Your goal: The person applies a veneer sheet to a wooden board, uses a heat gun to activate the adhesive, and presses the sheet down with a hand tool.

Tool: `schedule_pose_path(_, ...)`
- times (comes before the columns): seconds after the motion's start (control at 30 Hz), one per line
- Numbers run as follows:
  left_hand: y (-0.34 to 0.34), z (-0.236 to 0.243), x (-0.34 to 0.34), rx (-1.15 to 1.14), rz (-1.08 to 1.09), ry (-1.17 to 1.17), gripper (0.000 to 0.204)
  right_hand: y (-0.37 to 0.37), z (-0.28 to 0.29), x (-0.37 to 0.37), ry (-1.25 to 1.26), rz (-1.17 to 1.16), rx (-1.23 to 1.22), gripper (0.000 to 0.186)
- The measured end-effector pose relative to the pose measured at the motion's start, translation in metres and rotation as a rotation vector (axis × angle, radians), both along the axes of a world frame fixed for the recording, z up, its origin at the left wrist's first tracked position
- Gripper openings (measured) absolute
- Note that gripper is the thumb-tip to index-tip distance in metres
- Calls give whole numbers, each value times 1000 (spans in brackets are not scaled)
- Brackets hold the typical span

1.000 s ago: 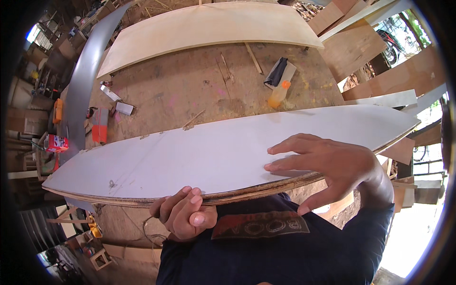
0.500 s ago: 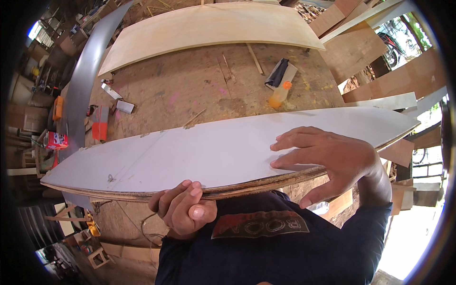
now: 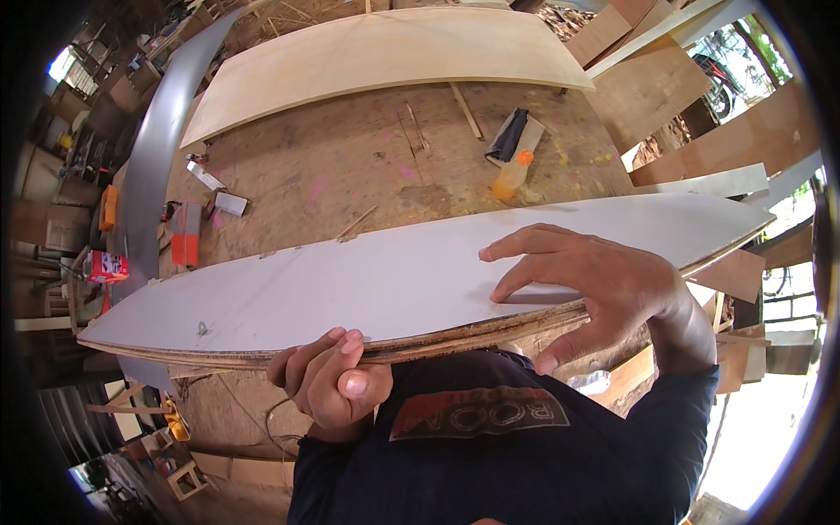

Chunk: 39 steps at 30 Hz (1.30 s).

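Note:
A long white-faced plywood board (image 3: 350, 280) lies across in front of me, its layered brown edge toward my body. My right hand (image 3: 586, 284) grips that near edge, fingers spread flat on the white face and thumb hooked underneath. My left hand (image 3: 328, 381) is curled below the edge near the board's middle, fingertips touching the underside. Whether it holds anything small is hidden by the fingers.
A sawdust-covered workbench (image 3: 350, 157) lies beyond, with a pale plywood sheet (image 3: 385, 52) at its far side. On it sit an orange-capped glue bottle (image 3: 512, 175), a dark block (image 3: 514, 138), an orange tool (image 3: 185, 234), a small white box (image 3: 231, 203) and thin wood strips. Stacked boards (image 3: 647, 83) stand right.
The board's near edge has lifted slightly toward me. My left hand has risen from below up against the underside of the edge. My right hand keeps its grip.

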<state>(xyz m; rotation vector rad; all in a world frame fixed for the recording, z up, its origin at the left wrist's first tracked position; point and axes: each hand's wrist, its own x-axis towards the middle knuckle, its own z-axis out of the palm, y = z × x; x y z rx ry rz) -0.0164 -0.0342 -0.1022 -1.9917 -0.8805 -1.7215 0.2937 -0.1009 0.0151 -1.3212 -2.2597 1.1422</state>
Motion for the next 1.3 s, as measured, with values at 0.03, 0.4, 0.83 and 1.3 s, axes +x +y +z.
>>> schedule_pose_path(0.03,0,0,-1,-8,-9,4,35,-1,0,0,9,-11,7,69)
schedule_pose_path(0.4,2,-1,0,-4,4,-33,39,-1,-5,8,176,-240,103,88)
schedule_pose_path(0.83,6,-7,4,41,-34,-94,32,-2,1,1,201,-630,208,19)
schedule_pose_path(1.3,1,-6,2,19,-35,-86,32,-6,-1,-3,70,-726,142,38)
